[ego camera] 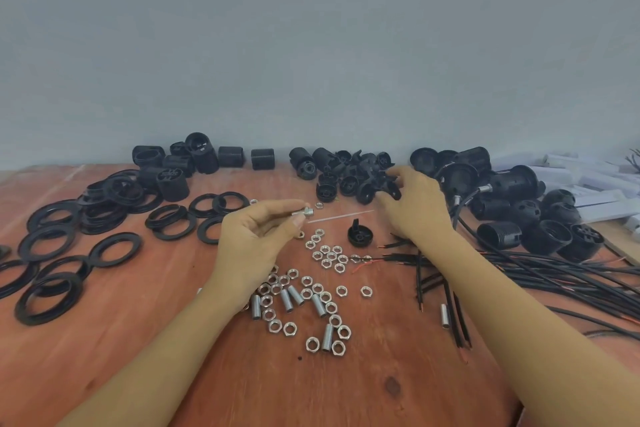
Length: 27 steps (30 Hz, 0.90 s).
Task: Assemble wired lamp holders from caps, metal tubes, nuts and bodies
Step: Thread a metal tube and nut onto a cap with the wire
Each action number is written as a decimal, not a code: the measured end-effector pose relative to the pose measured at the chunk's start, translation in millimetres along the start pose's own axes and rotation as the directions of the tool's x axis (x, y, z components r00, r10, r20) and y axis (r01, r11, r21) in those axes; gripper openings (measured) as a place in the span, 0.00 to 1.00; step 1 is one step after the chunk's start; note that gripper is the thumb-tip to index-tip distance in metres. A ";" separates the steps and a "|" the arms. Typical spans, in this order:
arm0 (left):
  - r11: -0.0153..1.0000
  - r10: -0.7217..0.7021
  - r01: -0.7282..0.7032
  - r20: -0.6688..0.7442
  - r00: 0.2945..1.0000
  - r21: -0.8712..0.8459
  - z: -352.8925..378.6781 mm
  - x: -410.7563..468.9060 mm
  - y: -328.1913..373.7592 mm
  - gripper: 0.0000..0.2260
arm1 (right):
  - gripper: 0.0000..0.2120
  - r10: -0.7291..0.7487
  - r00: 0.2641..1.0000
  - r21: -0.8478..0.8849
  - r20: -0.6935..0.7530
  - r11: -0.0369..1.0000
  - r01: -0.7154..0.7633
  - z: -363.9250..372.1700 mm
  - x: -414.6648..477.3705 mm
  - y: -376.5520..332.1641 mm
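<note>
Hands are working over a red-brown wooden tabletop (207,374). The left hand (254,239) is pinching a small metal tube (298,212) between its thumb and fingers and holding it up off the wood, with a nut (309,211) sitting on the tube's right end. The right hand (415,211) is reaching into the pile of black caps (346,177) near the grey wall (311,45), and its fingers are curling round one cap (393,191) at the near edge of the pile. Another single cap is lying on the wood between the two hands. Loose shiny nuts (329,255) and more tubes (287,300) are lying scattered under and between the arms. Flat black rings (48,246) are lying in heaps on the left. Black bodies (498,180) are sitting at the back right, and long black wires (554,274) are trailing from that side across the wood. White boxes (602,184) are lying at the far right.
</note>
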<state>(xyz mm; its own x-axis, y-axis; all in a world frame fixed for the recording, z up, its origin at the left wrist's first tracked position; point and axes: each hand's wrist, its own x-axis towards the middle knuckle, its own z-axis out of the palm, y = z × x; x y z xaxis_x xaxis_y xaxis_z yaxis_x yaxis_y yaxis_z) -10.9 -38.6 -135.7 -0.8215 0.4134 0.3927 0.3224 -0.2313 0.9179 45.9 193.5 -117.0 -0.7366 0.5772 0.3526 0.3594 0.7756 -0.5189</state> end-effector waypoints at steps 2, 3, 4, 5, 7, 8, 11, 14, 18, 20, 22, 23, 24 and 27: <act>1.000 0.001 -0.001 0.004 1.000 -0.009 -0.7 -0.1 -0.4 0.07 | 0.17 -0.009 1.000 0.323 -0.002 0.946 0.009 -9.4 -14.6 -13.2; 1.000 -0.002 0.002 0.008 1.000 -0.014 -0.2 -0.3 -0.6 0.07 | 0.15 -0.028 0.999 0.474 0.046 0.880 0.003 -13.6 -24.1 -21.5; 1.000 -0.002 0.002 0.012 1.000 -0.013 0.8 -0.7 -0.7 0.06 | 0.13 -0.063 0.992 0.596 0.109 0.803 -0.015 -16.1 -33.9 -28.6; 1.000 0.002 -0.002 0.015 1.000 -0.005 2.2 -1.2 -0.9 0.06 | 0.12 -0.102 0.980 0.682 0.171 0.730 -0.042 -17.1 -43.5 -34.3; 1.000 0.018 -0.019 0.028 0.999 0.018 4.5 -2.4 -0.1 0.06 | 0.12 -0.139 0.954 0.762 0.266 0.636 -0.120 -15.3 -60.0 -41.2; 0.999 0.030 -0.031 0.039 0.999 0.033 5.6 -3.1 0.9 0.06 | 0.13 -0.140 0.944 0.783 0.299 0.601 -0.159 -13.3 -65.9 -42.2; 0.997 0.046 -0.049 0.054 0.997 0.063 8.2 -4.8 2.9 0.05 | 0.12 -0.151 0.922 0.830 0.357 0.505 -0.238 -8.9 -75.4 -41.3; 0.996 0.044 -0.049 0.061 0.997 0.074 8.9 -5.7 4.2 0.05 | 0.13 -0.173 0.929 0.826 0.326 0.531 -0.191 -7.2 -79.4 -38.4; 0.993 0.052 -0.060 0.075 0.996 0.102 8.4 -5.5 4.5 0.04 | 0.21 -0.182 0.926 0.862 0.331 0.457 -0.218 -8.5 -80.5 -36.1; 0.991 0.056 -0.065 0.080 0.995 0.117 7.9 -5.5 4.1 0.04 | 0.22 -0.183 0.932 0.863 0.312 0.466 -0.197 -8.4 -81.0 -34.3; 0.991 0.053 -0.063 0.088 0.995 0.118 8.5 -5.8 3.7 0.04 | 0.21 -0.175 0.941 0.862 0.290 0.474 -0.178 -8.3 -81.6 -33.5; 0.991 0.055 -0.066 0.093 0.994 0.115 8.6 -5.8 3.8 0.04 | 0.20 -0.170 0.943 0.862 0.286 0.476 -0.175 -8.5 -81.7 -33.7; 0.991 0.060 -0.072 0.101 0.993 0.115 8.6 -6.1 4.1 0.04 | 0.18 -0.167 0.944 0.863 0.286 0.473 -0.177 -8.7 -81.9 -33.9; 0.983 0.089 -0.112 0.154 0.984 0.147 7.6 -7.3 5.6 0.05 | 0.17 -0.152 0.937 0.865 0.314 0.452 -0.217 -9.4 -82.0 -35.7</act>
<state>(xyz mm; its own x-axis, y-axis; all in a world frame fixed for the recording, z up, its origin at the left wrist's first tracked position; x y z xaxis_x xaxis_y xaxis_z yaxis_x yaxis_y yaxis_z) 0.5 -36.2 -133.0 -0.7073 0.5222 0.4766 0.4776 -0.1441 0.8667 98.9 120.9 -120.1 -0.9249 0.3427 0.1645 -0.1736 0.0041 -0.9848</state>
